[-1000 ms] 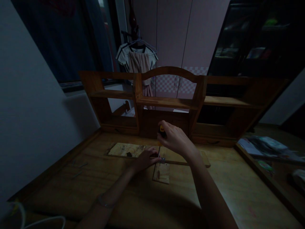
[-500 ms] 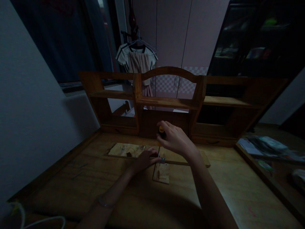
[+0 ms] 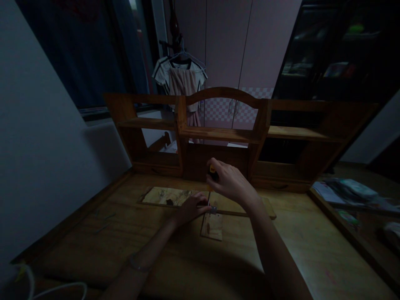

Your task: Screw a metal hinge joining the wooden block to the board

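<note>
The room is dim. My right hand (image 3: 229, 181) is closed round the yellow-and-black handle of a screwdriver (image 3: 212, 171) held upright, its tip down at a small metal bracket (image 3: 213, 209). My left hand (image 3: 190, 209) lies on the wooden desk (image 3: 131, 225) with its fingers pinched beside that bracket, on a long pale wooden board (image 3: 168, 196). A shorter wooden piece (image 3: 212, 227) sticks out toward me from under the bracket.
A wooden shelf unit (image 3: 218, 133) stands along the desk's back edge. A few loose screws (image 3: 104, 223) lie at the left. Papers and bags (image 3: 350, 191) sit at the right. White cable (image 3: 46, 287) curls at the lower left. Clothes hang behind.
</note>
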Available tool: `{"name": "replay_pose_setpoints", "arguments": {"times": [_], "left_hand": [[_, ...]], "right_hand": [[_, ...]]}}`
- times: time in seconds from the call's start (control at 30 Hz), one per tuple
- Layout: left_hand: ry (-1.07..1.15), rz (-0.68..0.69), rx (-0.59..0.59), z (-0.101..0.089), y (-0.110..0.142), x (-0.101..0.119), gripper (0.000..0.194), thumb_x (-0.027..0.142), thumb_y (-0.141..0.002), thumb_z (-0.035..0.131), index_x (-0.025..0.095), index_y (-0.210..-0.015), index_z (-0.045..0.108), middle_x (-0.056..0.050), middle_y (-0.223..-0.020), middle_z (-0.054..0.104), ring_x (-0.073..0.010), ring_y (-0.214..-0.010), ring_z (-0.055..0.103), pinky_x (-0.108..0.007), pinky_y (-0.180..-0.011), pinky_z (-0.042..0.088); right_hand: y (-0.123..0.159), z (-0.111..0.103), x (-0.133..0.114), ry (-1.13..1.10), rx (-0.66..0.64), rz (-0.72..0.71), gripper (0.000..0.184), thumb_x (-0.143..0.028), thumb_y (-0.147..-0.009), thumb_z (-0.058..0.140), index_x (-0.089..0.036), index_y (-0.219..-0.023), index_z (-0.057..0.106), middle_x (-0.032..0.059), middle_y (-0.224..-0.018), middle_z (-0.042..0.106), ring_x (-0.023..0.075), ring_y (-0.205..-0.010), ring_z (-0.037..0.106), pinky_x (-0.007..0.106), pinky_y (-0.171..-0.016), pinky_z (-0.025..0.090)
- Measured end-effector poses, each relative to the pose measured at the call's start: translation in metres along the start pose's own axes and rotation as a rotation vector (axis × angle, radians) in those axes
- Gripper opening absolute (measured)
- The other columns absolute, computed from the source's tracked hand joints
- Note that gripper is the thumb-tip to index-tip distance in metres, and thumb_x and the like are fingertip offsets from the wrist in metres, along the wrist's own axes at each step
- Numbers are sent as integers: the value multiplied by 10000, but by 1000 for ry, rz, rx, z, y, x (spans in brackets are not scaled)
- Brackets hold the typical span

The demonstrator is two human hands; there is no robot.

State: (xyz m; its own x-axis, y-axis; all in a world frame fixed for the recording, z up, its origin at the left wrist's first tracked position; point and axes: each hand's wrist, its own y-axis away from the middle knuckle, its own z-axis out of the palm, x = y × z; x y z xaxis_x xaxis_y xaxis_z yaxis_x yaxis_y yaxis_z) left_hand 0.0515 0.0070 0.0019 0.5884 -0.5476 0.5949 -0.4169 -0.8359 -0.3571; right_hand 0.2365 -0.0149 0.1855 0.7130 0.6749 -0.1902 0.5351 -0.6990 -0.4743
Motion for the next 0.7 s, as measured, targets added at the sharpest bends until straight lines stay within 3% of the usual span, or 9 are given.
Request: {"name": "replay_pose_setpoints", "arguments": {"times": [0.17, 0.3, 0.53, 0.7], "left_hand": [[18, -9, -8, 0, 0, 0, 268, 430, -855, 654, 172, -790, 621, -24, -895, 623, -158, -797, 575, -263, -727, 428], [15, 10, 19, -1, 1, 2, 263, 425, -854, 661, 170, -799, 620, -23, -890, 620, -159, -810, 571, -267, -744, 424], [10, -1, 18, 0, 1, 1, 277, 437, -851, 661, 168, -787, 633, -30, -883, 624, -161, -789, 572, -267, -731, 421], [8, 0, 2, -2, 0, 4, 248, 405, -860, 655, 168, -790, 634, -26, -888, 627, -155, -788, 574, -263, -733, 420]], "right_hand": [[-1, 3, -5, 62, 11, 20, 155, -318, -926, 460, -206, -1033, 469, 39, -900, 640, 167, -755, 604, 275, -639, 324], [0, 2, -11, 107, 32, 31, 244, -395, -947, 436, -208, -1089, 503, 43, -938, 660, 180, -754, 624, 288, -615, 310], [0, -3, -8, 65, 32, 0, 424, -310, -900, 496, -222, -1314, 477, 58, -1124, 649, 198, -912, 644, 294, -730, 382], [0, -3, -3, 34, 15, -13, 422, -301, -905, 503, -206, -1315, 476, 71, -1144, 647, 201, -938, 644, 295, -764, 401]]}}
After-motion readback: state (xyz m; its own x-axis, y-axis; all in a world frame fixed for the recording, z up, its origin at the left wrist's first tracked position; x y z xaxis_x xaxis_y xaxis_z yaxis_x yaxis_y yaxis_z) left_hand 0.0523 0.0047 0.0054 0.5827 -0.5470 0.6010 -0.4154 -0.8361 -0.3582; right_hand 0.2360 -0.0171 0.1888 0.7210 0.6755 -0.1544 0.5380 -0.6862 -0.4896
